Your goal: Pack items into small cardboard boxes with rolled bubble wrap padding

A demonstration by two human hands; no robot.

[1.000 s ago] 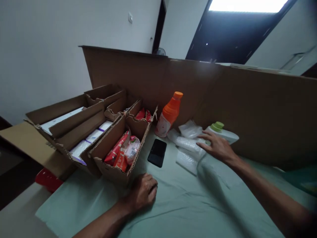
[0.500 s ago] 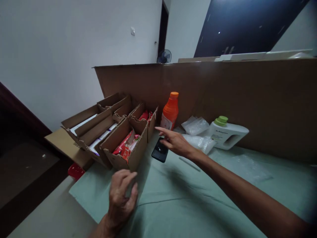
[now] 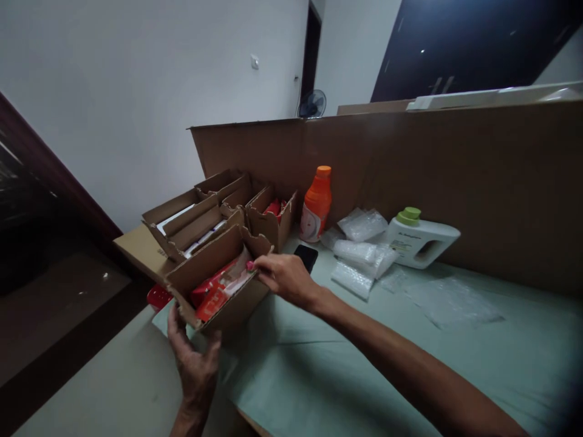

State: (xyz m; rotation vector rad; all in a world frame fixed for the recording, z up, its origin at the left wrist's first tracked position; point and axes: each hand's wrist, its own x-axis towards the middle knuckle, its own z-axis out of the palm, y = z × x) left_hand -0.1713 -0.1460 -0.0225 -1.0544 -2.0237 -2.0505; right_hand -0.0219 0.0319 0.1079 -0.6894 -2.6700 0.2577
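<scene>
A cardboard box (image 3: 243, 306) with a ragged, cut rim is at the table's left front corner, tilted, with red and white plastic packets (image 3: 213, 301) inside. My left hand (image 3: 195, 367) spans its near end, fingers on the left corner and thumb on the right. On the box's right wall, towards the far end, my right hand (image 3: 288, 276) pinches the rim; a small pink bit shows by its fingertips. Behind that hand a dark phone (image 3: 308, 257) lies partly hidden on the green cloth.
More open cardboard boxes (image 3: 182, 209) stand behind, holding white and red packs. An orange bottle (image 3: 317, 206), bubble wrap (image 3: 362, 258) and a white jug with a green cap (image 3: 423, 243) line a tall cardboard panel (image 3: 492, 182). The table's green cloth (image 3: 346, 370) ends at the left.
Both hands have come onto the front box; my right hand moved left and down from above the phone. The box has shifted towards me and turned away from the boxes behind.
</scene>
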